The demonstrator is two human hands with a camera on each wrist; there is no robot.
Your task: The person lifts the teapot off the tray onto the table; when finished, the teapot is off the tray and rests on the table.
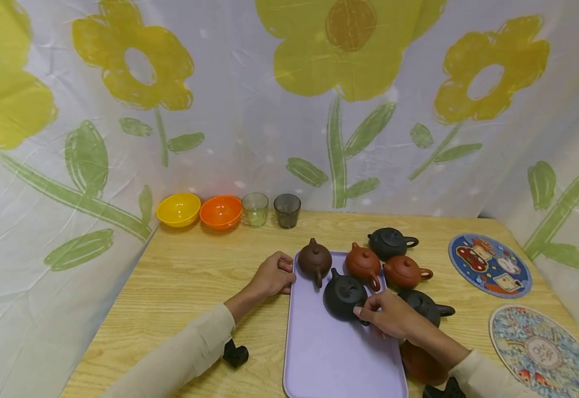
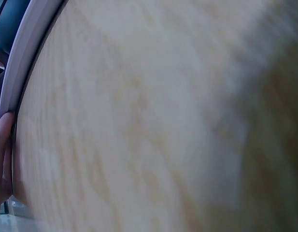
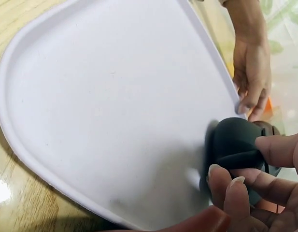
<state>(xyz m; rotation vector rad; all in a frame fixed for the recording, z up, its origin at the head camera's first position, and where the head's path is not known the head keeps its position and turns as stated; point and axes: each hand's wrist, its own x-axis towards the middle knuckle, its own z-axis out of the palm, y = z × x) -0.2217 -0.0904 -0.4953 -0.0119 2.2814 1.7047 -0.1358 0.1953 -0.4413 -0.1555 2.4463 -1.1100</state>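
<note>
A lilac tray (image 1: 341, 359) lies on the wooden table. At its left rim, my left hand (image 1: 271, 275) grips the edge with fingers and thumb. My right hand (image 1: 391, 316) pinches the handle of a black teapot (image 1: 341, 296), which is over the tray's upper half with its spout pointing away from me. In the right wrist view, thumb and fingertips close around that black teapot's (image 3: 235, 140) handle. Behind it on the tray are a dark brown teapot (image 1: 314, 257) at the left corner and a red-brown teapot (image 1: 362, 261) at the right.
Right of the tray stand a black teapot (image 1: 387, 242), a reddish teapot (image 1: 403, 271), another black teapot (image 1: 422, 305) and a partly hidden reddish teapot (image 1: 421, 365). Two bowls, yellow (image 1: 179, 209) and orange (image 1: 221, 212), and two glasses (image 1: 287, 210) line the back. Round placemats (image 1: 490, 265) lie at right.
</note>
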